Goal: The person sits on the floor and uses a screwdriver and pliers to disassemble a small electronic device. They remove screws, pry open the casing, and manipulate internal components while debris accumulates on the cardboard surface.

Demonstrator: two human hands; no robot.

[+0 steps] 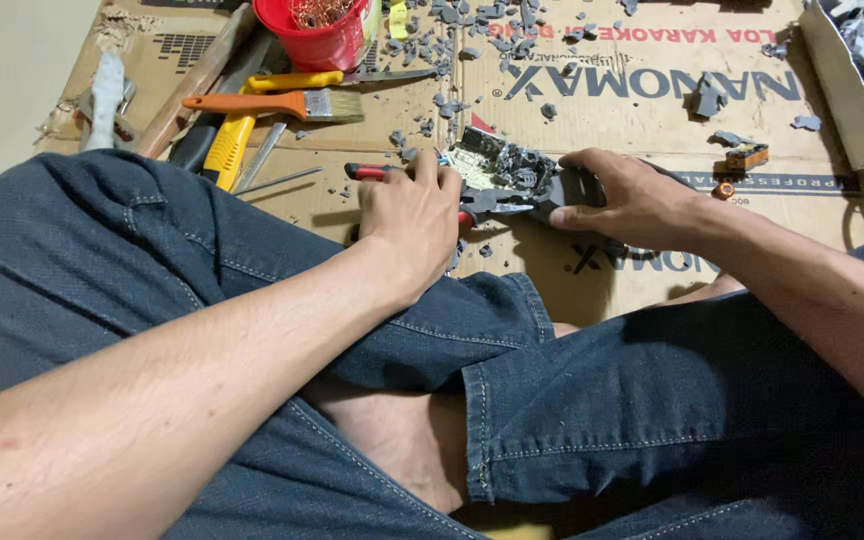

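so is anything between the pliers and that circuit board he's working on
Nothing visible. The left hand holds the red-handled pliers, whose nose reaches straight to the circuit board. The right hand steadies the board's dark end; only small grey fragments lie around it.

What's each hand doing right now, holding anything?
Left hand: closed on the red-handled pliers.
Right hand: closed over the dark end of the broken circuit board, pinning it to the cardboard.
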